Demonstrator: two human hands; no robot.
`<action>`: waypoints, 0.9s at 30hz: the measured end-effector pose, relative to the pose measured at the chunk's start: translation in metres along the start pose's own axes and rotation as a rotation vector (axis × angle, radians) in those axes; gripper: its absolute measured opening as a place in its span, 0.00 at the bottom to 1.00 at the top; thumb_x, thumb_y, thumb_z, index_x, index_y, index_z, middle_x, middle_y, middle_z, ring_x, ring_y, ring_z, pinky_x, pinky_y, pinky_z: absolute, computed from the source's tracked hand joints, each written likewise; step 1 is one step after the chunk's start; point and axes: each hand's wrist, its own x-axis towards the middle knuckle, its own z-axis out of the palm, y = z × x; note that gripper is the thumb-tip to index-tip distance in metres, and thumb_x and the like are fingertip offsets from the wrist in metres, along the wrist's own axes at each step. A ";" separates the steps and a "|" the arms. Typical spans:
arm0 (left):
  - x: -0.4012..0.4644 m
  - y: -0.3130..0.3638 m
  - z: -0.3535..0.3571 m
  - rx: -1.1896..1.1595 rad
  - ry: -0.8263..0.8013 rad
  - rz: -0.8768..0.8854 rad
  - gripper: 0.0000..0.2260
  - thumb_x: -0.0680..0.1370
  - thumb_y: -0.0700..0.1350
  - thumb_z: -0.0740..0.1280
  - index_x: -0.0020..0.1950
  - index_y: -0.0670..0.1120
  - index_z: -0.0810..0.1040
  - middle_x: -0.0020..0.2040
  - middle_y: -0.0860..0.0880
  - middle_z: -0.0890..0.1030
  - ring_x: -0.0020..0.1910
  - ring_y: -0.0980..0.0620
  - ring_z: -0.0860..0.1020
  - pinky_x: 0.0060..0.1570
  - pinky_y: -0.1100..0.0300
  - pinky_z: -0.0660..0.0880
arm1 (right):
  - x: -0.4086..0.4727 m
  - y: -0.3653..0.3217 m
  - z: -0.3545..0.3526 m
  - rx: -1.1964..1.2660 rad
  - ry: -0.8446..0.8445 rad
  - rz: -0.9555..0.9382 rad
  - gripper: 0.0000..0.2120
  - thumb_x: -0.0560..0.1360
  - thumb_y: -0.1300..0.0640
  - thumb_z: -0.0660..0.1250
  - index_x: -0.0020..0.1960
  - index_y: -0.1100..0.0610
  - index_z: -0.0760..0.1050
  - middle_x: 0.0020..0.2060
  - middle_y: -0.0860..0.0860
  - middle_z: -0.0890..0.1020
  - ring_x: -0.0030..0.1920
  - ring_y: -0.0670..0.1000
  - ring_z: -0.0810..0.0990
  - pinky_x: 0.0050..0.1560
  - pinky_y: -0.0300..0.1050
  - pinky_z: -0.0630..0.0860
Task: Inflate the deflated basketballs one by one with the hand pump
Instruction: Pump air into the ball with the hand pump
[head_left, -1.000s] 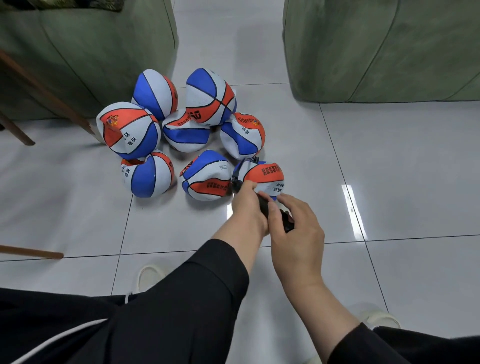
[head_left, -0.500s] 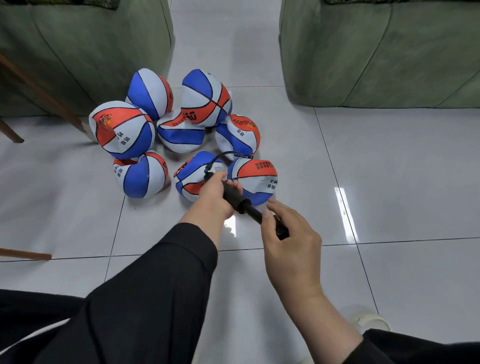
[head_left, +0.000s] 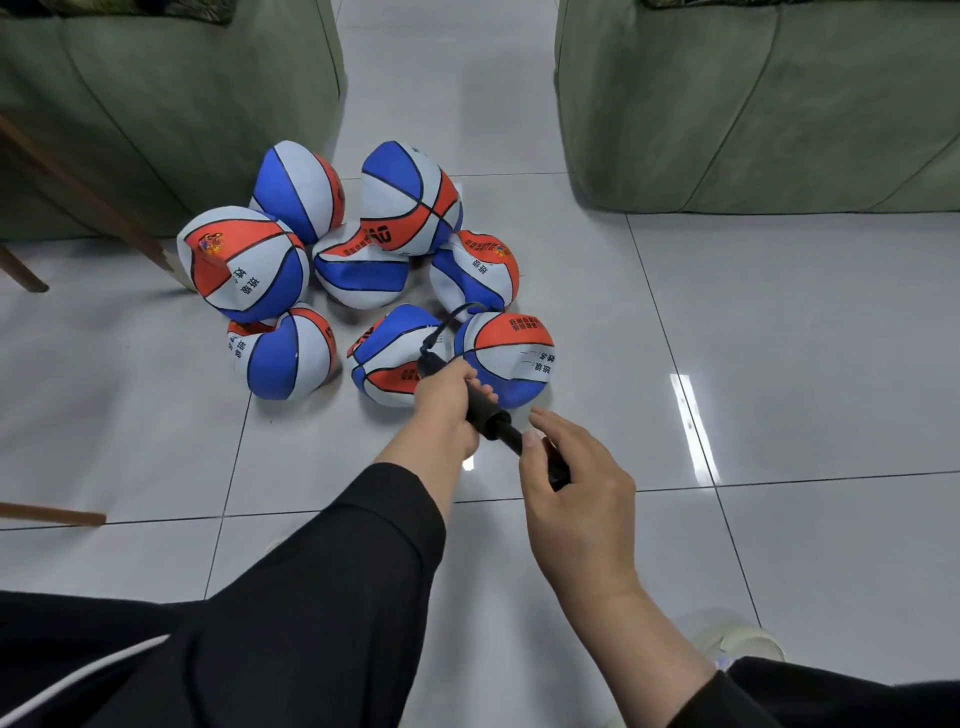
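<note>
Several red, white and blue deflated basketballs lie bunched on the floor. The nearest ball (head_left: 506, 358) has the thin black hose (head_left: 451, 318) of the hand pump (head_left: 493, 421) arching to its top. My left hand (head_left: 444, 402) grips the black pump barrel just in front of that ball. My right hand (head_left: 571, 491) holds the pump handle, with the shaft pulled partly out between the two hands. Another crumpled ball (head_left: 387, 364) lies directly left of the hose.
Two green sofas stand at the back, one on the left (head_left: 171, 104) and one on the right (head_left: 753, 104), with a floor gap between. Wooden legs (head_left: 78, 192) slant at the far left. The glossy tiled floor (head_left: 779, 338) stretches to the right. My shoe (head_left: 743, 644) shows bottom right.
The pump barrel moved left away from my right hand and the shaft slid out. The hose now arches up over the nearest ball.
</note>
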 end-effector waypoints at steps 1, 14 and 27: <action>-0.004 -0.004 0.004 -0.002 -0.005 0.003 0.05 0.78 0.35 0.64 0.43 0.40 0.74 0.31 0.46 0.73 0.23 0.52 0.73 0.25 0.63 0.74 | 0.000 0.001 0.000 0.000 0.002 0.013 0.16 0.78 0.51 0.64 0.61 0.55 0.83 0.56 0.46 0.85 0.55 0.46 0.83 0.56 0.53 0.82; -0.031 -0.047 0.033 -0.022 0.052 0.167 0.18 0.73 0.34 0.62 0.64 0.40 0.71 0.34 0.44 0.74 0.23 0.50 0.74 0.33 0.54 0.76 | 0.013 0.024 0.000 0.043 0.004 0.222 0.10 0.82 0.55 0.65 0.60 0.51 0.83 0.52 0.38 0.80 0.55 0.39 0.78 0.58 0.38 0.77; -0.013 0.005 0.019 -0.115 0.026 0.064 0.06 0.77 0.34 0.65 0.52 0.42 0.72 0.29 0.49 0.71 0.21 0.53 0.70 0.25 0.63 0.74 | 0.007 0.011 0.000 -0.012 -0.016 0.090 0.14 0.80 0.52 0.68 0.63 0.55 0.82 0.51 0.42 0.82 0.50 0.42 0.81 0.55 0.46 0.81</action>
